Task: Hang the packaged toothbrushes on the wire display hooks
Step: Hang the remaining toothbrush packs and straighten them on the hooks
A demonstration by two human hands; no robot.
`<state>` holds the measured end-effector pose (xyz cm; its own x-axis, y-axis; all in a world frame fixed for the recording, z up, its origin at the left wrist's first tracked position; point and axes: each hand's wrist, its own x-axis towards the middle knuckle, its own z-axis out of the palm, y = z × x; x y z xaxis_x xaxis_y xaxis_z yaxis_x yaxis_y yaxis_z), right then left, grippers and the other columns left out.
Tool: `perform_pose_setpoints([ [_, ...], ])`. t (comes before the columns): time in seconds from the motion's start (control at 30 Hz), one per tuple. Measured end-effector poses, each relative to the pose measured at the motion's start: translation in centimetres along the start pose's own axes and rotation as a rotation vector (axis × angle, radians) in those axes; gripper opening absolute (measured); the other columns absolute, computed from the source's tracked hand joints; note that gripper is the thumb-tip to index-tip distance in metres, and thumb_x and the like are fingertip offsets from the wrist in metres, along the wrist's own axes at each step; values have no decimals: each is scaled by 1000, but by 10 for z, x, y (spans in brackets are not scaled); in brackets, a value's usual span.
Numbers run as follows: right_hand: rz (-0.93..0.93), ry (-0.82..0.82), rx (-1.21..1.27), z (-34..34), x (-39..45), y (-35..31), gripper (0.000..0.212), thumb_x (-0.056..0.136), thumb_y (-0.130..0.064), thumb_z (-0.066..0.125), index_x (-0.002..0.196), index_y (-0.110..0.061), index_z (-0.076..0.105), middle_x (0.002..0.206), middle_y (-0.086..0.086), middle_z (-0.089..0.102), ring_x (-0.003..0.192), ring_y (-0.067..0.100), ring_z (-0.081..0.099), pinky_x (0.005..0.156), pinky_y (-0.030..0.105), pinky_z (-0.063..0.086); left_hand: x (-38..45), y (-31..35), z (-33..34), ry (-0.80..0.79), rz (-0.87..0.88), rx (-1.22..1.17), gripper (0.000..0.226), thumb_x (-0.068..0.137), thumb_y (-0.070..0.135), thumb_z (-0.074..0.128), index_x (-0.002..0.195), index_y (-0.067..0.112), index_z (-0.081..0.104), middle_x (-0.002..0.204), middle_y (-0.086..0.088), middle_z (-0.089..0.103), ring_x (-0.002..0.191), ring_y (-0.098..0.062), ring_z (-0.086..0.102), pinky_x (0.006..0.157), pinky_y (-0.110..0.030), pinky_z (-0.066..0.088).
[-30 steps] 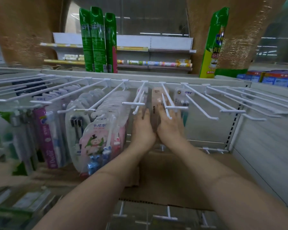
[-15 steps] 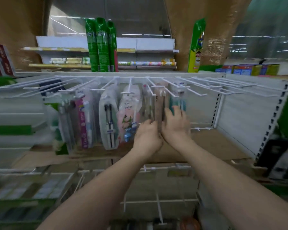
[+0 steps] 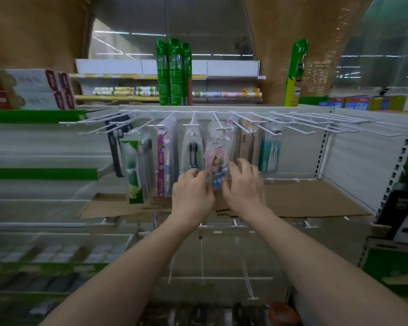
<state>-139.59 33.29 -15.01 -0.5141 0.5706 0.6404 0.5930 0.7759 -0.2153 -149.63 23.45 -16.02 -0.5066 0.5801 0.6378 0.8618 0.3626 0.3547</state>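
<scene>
A row of white wire hooks (image 3: 316,124) juts from the shelf back. Hanging on them, from the left, are a green pack (image 3: 134,170), a purple-pink pack (image 3: 164,156), a pack of black brushes (image 3: 192,149), a pink cartoon toothbrush pack (image 3: 216,156), a brown pack (image 3: 246,142) and a teal pack (image 3: 271,149). My left hand (image 3: 192,191) curls its fingers onto the pink pack's lower left edge. My right hand (image 3: 243,184) touches its lower right side with spread fingers. The hooks to the right are bare.
Flat cardboard (image 3: 304,198) lies on the shelf under the packs. Tall green packages (image 3: 173,71) stand on top of the unit. More white hooks (image 3: 245,278) stick out below my forearms. A perforated upright (image 3: 391,175) bounds the bay on the right.
Both hands have shifted left from the brown pack to the pink cartoon pack. The view has drawn back from the hooks, and the left fingers went from flat to curled.
</scene>
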Motion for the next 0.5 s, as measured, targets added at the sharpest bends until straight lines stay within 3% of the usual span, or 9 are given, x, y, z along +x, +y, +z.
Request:
perform_pose_setpoints([
  [0.2,-24,6,13,6,12,-12,54,97,-36,55,145,-14,47,146,20,44,127,37,45,104,45,42,10,-16,-6,113,-30,-12,45,93,20,62,137,13,58,139,-11,56,131,-30,47,110,-40,38],
  [0.5,-51,27,54,23,45,-11,65,101,-51,40,160,-31,19,165,13,8,147,35,19,118,49,27,33,-23,3,66,-97,-43,56,95,20,57,150,17,45,157,-12,38,145,-29,30,122,-42,27],
])
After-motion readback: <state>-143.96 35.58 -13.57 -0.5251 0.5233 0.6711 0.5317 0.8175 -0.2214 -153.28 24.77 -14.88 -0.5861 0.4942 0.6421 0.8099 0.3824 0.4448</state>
